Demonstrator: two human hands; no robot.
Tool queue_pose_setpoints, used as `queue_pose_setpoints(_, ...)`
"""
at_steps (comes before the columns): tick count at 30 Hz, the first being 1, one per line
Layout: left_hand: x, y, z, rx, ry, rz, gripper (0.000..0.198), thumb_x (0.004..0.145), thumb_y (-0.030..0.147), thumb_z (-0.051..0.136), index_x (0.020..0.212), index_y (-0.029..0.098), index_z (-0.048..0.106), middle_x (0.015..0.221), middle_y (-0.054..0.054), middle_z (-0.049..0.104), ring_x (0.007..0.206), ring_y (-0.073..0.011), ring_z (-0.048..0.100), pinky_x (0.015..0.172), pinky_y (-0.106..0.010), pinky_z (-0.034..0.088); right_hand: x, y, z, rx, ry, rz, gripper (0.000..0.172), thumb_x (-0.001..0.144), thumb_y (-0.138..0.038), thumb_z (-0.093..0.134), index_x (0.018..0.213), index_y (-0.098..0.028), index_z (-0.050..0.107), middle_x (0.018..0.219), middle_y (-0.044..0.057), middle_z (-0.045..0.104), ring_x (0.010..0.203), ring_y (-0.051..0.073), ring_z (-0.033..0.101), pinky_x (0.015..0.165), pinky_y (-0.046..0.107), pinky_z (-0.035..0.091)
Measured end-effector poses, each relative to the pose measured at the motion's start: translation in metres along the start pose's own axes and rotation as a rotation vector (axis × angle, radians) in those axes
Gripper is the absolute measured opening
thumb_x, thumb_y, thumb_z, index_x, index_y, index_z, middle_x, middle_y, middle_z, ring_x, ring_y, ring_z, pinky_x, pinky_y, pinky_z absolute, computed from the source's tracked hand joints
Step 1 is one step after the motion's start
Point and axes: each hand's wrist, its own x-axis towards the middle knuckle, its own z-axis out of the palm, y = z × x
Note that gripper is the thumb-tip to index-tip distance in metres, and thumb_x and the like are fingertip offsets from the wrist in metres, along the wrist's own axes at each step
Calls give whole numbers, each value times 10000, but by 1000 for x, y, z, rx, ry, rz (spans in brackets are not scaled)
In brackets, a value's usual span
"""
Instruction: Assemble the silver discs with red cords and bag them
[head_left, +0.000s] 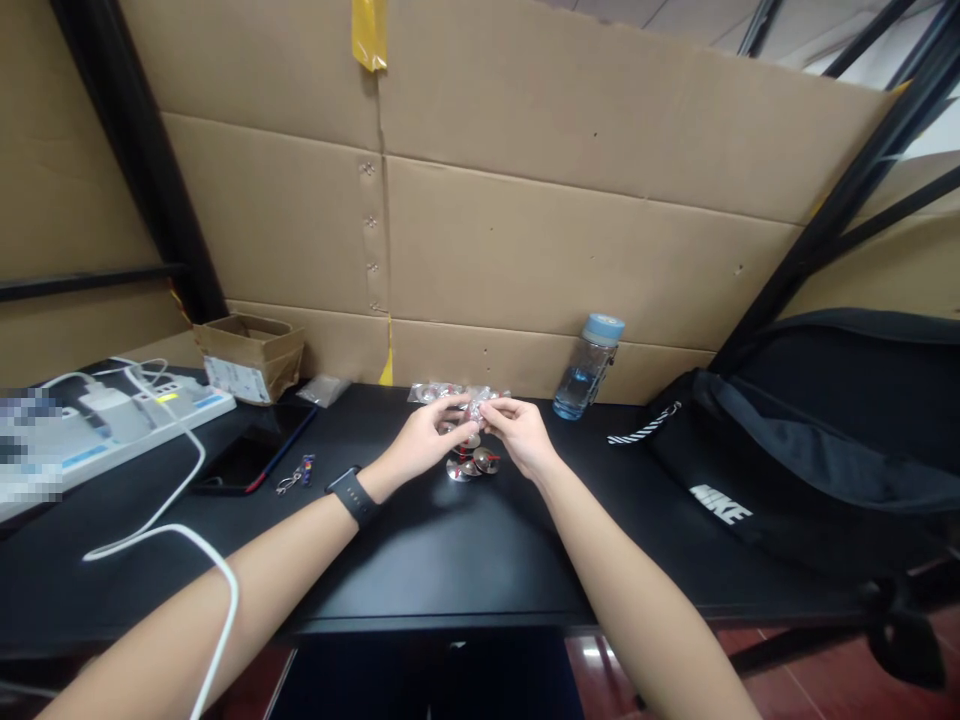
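Both my hands meet over the middle of a black table [450,560]. My left hand [424,440], with a dark watch on its wrist, and my right hand [521,432] pinch a small clear plastic packet [474,411] between their fingertips. Just below the hands lie a few small round silver discs with red marks [472,464]. Behind the hands, more clear packets [439,392] lie on the table by the cardboard wall.
A blue-capped water bottle [589,367] stands right of the hands. A black bag [810,450] fills the right side. At left are a phone [255,455], a small keyring item [296,475], a torn cardboard box [251,355], a white power strip [112,420] and a white cable [176,480].
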Motion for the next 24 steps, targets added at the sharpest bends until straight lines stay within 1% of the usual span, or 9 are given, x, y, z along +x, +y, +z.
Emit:
queue_pose_setpoints(5,-3,-3,6,-160,-139,-75,640,779,331,825,1343,155,579,1295,-152,673,1148,-280,677,1029,-459,535,0,2,-1,-34,-21,-29,311,674,-432,869,758,-163,737,660,24,681,593,137,589,620,281,504)
queue_pose_setpoints(7,-3,-2,6,-173,-197,-59,596,792,316,813,1325,152,602,1311,-144,666,1179,-276,659,1070,-453,501,1,1,-1,-56,-15,-55,306,714,-446,839,745,-170,711,668,17,666,586,128,578,594,267,490)
queue_pose_setpoints(9,-2,-1,5,-169,-219,-42,476,831,330,773,1250,141,651,1284,-137,681,1186,-275,651,1077,-441,489,1,-1,-2,-114,-13,-91,290,790,-461,770,804,-177,712,712,24,670,603,130,587,582,260,480)
queue_pose_setpoints(11,-1,0,4,-188,-206,-48,422,850,356,751,1197,129,674,1242,-135,702,1163,-274,658,1049,-429,502,0,-5,-3,-242,-27,-162,261,853,-436,699,909,-184,733,814,47,692,640,136,604,584,260,482)
queue_pose_setpoints(13,0,2,3,-215,-167,-60,434,854,386,745,1192,123,674,1209,-135,715,1121,-267,672,1001,-406,524,-1,-8,-4,-438,-76,-279,233,861,-354,673,1018,-201,749,975,70,699,697,140,619,598,263,489)
queue_pose_setpoints(15,0,5,1,-224,-118,-76,459,864,417,731,1209,121,669,1145,-130,736,1031,-246,696,923,-369,549,-4,-12,-5,-621,-158,-402,327,819,-256,680,1140,-231,738,1151,82,669,801,157,637,631,269,502)
queue_pose_setpoints(17,0,7,0,-214,-73,-99,472,869,445,722,1208,120,676,1038,-115,760,903,-215,709,829,-327,562,-7,-15,-4,-712,-219,-480,467,784,-212,694,1248,-260,697,1234,82,643,907,183,641,660,275,511)
queue_pose_setpoints(20,0,8,-1,-202,-19,-125,467,856,466,732,1166,119,704,968,-104,770,816,-195,703,754,-292,556,-9,-16,0,-710,-235,-491,509,783,-273,743,1289,-283,679,1251,79,650,959,208,640,685,289,519)
queue_pose_setpoints(24,1,8,-6,-199,-25,-150,445,819,465,766,1098,119,735,968,-113,773,802,-201,708,738,-298,555,-9,-11,2,-585,-184,-372,394,843,-397,720,1219,-277,728,1227,84,686,873,205,662,694,309,525)
